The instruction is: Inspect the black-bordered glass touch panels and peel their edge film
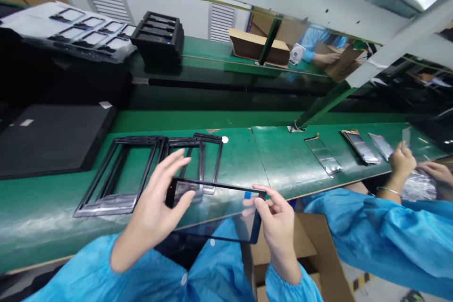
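Note:
A clear glass touch panel with a black border (pixel 215 212) is tilted in front of me, over the bench's near edge. My right hand (pixel 278 222) pinches its right end, thumb on the near face and fingers behind the glass. A small blue tab (pixel 247 195) shows by that thumb. At the panel's left end, my left hand (pixel 155 203) has its fingers spread and its thumb over the glass; whether it touches is unclear. Just beyond lie several black rectangular frames, a large stack (pixel 122 205) at left and smaller ones (pixel 216 165) to its right.
A green bench (pixel 244 151) runs across the view. Black foam sheets (pixel 46 141) are stacked at left, black trays (pixel 155 40) on the shelf. At right are a glass panel (pixel 322 155), stacked screens (pixel 361 146) and a co-worker's hands (pixel 402 163). An opened cardboard box (pixel 318 240) stands below.

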